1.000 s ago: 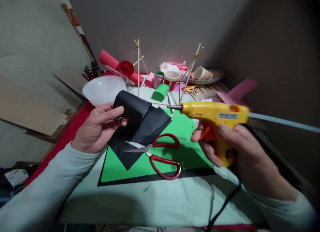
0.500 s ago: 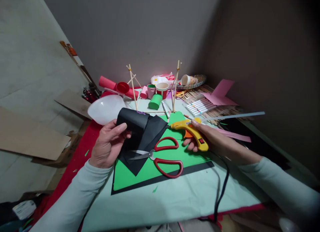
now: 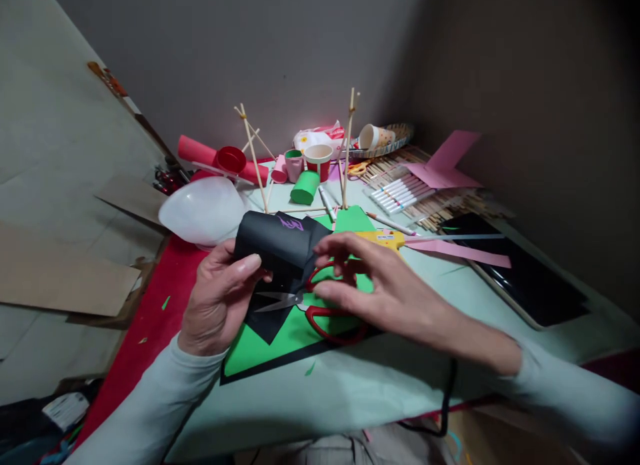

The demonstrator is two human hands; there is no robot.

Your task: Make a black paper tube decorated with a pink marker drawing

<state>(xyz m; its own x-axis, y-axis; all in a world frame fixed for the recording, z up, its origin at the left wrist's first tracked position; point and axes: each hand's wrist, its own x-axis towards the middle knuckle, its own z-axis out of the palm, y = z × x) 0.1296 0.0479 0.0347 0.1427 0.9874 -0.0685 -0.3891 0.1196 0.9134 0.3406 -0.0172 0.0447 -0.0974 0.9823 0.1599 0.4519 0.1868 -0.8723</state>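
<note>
My left hand (image 3: 220, 295) grips a black paper tube (image 3: 270, 241) with purple writing on its upper side. Over the red-handled scissors (image 3: 327, 335) reaches my right hand (image 3: 370, 281), fingers apart and curved, holding nothing; it hides part of the handles. The scissors lie with blades apart on black paper (image 3: 270, 328) and green sheets (image 3: 250, 355). Behind my right hand lies the yellow glue gun (image 3: 390, 238), a clear glue stick (image 3: 465, 237) poking out of its back; its front is hidden.
Two stick frames (image 3: 256, 155) stand farther back, near a green paper roll (image 3: 305, 187) and a red paper cup (image 3: 320, 161). A white balloon (image 3: 200, 210) sits at left. Markers (image 3: 403, 195), pink paper (image 3: 445, 165) and a black tablet-like slab (image 3: 525, 271) occupy the right.
My right hand has let go of the glue gun, which now lies on the table, and has moved left toward the tube. The tube has turned, showing more purple writing.
</note>
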